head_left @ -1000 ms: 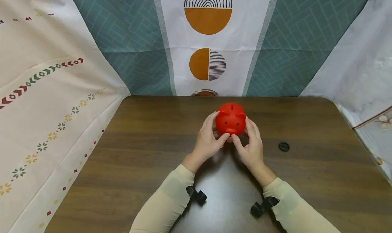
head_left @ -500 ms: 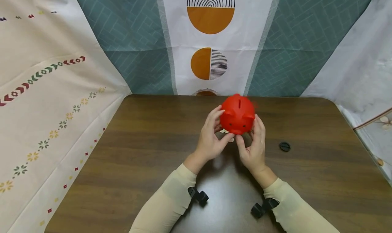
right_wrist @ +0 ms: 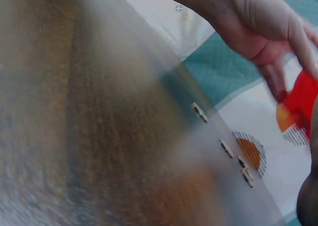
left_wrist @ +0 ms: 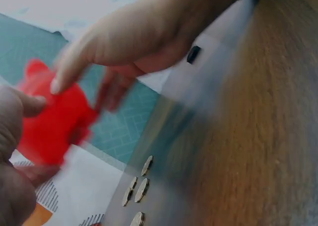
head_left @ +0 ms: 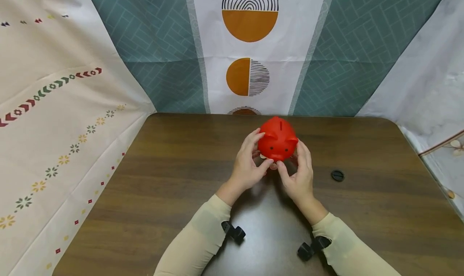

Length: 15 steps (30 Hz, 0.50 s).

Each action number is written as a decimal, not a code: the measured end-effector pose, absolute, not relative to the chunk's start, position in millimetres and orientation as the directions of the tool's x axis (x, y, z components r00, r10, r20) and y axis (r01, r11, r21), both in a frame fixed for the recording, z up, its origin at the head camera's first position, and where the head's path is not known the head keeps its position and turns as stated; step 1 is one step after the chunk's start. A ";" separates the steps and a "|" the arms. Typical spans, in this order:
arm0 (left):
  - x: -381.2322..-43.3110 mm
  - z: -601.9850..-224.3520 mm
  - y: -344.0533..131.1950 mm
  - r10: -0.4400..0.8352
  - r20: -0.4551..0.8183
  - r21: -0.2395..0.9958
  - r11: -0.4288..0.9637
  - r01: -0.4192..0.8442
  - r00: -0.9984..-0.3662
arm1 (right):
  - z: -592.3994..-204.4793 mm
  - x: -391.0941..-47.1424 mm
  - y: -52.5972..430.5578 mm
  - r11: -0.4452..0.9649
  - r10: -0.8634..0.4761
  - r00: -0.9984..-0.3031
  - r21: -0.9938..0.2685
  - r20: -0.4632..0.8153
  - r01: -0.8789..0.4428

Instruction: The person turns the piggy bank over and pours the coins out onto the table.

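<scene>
A red piggy bank (head_left: 277, 141) is held between both hands, its face toward me and the coin slot on top. My left hand (head_left: 247, 163) grips its left side, thumb by the snout. On the other side my right hand (head_left: 298, 171) grips it, thumb also near the snout. It is up off the table, blurred in the left wrist view. Several coins (left_wrist: 141, 189) lie on the table below, mostly hidden by the bank and hands in the head view. The bank's underside is hidden there too.
A round black plug (head_left: 337, 175) lies on the brown wooden table (head_left: 174, 187), right of my right hand. Patterned cloths (head_left: 174, 46) hang behind the far table edge and along both sides. Black wrist cameras (head_left: 233, 232) are strapped over both sleeves.
The piggy bank first rose and shifted right, tipping so its slot showed more, then came back down and slightly left. Both hands moved with it and kept their grip. The plug stayed put.
</scene>
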<state>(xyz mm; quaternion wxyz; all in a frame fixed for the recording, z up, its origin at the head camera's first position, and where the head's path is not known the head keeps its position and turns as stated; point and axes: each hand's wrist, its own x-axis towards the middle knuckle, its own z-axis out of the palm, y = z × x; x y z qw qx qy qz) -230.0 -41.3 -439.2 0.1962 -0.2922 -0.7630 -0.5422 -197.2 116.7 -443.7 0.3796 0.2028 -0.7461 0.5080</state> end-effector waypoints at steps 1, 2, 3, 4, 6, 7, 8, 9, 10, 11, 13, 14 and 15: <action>-229.5 -437.2 -40.6 0.234 0.667 0.665 0.242 0.707 -0.708 | -442.0 -197.2 116.4 0.401 0.095 -0.593 -0.576 0.799 -0.712; -228.8 -434.8 -39.9 0.233 0.711 0.619 0.239 0.748 -0.663 | -440.6 -197.3 116.2 0.404 0.107 -0.558 -0.549 0.823 -0.732; -228.1 -432.8 -39.2 0.235 0.736 0.591 0.235 0.771 -0.635 | -439.3 -197.4 116.0 0.400 0.116 -0.529 -0.527 0.841 -0.750; -227.8 -431.4 -38.6 0.238 0.745 0.582 0.225 0.782 -0.623 | -438.2 -197.1 116.0 0.401 0.117 -0.512 -0.512 0.851 -0.760; -227.5 -431.3 -37.6 0.238 0.715 0.618 0.224 0.753 -0.658 | -437.7 -196.5 116.2 0.395 0.102 -0.530 -0.523 0.842 -0.755; -227.6 -432.3 -37.7 0.237 0.680 0.653 0.234 0.720 -0.694 | -438.2 -196.1 116.7 0.399 0.090 -0.560 -0.545 0.823 -0.737; -228.1 -434.1 -37.8 0.237 0.635 0.692 0.250 0.678 -0.735 | -439.0 -195.5 117.2 0.401 0.076 -0.595 -0.571 0.800 -0.716; -228.9 -436.2 -38.0 0.237 0.586 0.727 0.269 0.632 -0.775 | -440.1 -194.9 117.7 0.400 0.064 -0.630 -0.598 0.774 -0.695; -229.6 -438.2 -38.1 0.238 0.545 0.752 0.286 0.594 -0.804 | -441.3 -194.6 118.2 0.405 0.054 -0.659 -0.620 0.751 -0.673; -230.4 -439.9 -38.4 0.238 0.514 0.766 0.305 0.566 -0.824 | -442.5 -194.6 118.7 0.410 0.048 -0.682 -0.637 0.730 -0.653; -231.7 -441.7 -39.3 0.242 0.480 0.775 0.333 0.537 -0.843 | -443.9 -194.9 119.4 0.420 0.043 -0.713 -0.661 0.700 -0.623; -232.3 -442.2 -39.5 0.244 0.476 0.773 0.342 0.534 -0.845 | -444.2 -195.2 119.6 0.419 0.042 -0.718 -0.665 0.695 -0.618; -232.7 -442.2 -39.5 0.245 0.482 0.766 0.349 0.540 -0.841 | -444.4 -195.5 119.7 0.418 0.042 -0.719 -0.666 0.694 -0.618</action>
